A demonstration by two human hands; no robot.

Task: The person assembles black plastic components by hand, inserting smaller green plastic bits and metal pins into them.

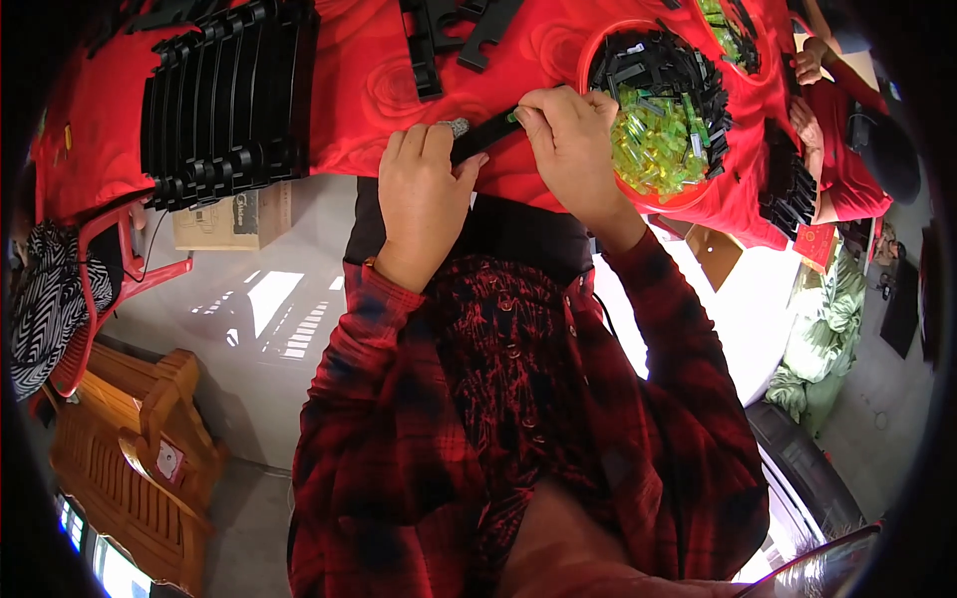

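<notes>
My left hand (419, 194) and my right hand (570, 149) meet at the near edge of the red-clothed table. Between them is a long, narrow black plastic piece (485, 138), slanting up to the right. The left fingers close round its lower end. At its upper end, my right hand pinches close to a small green bit (512, 117), partly hidden by the fingers. Right of that hand stands a red-rimmed bowl (590, 60) holding small black parts (638, 58) and translucent yellow-green pieces (653, 149). Beyond my hands lie loose black plastic parts (427, 60).
A row of long ribbed black parts (224, 105) covers the table's left side. Another bowl (755, 62) stands at the far right, near a co-worker's hands (807, 122) and black parts (788, 189). Below are a cardboard box (214, 227), a red chair (98, 289) and wooden furniture (130, 448).
</notes>
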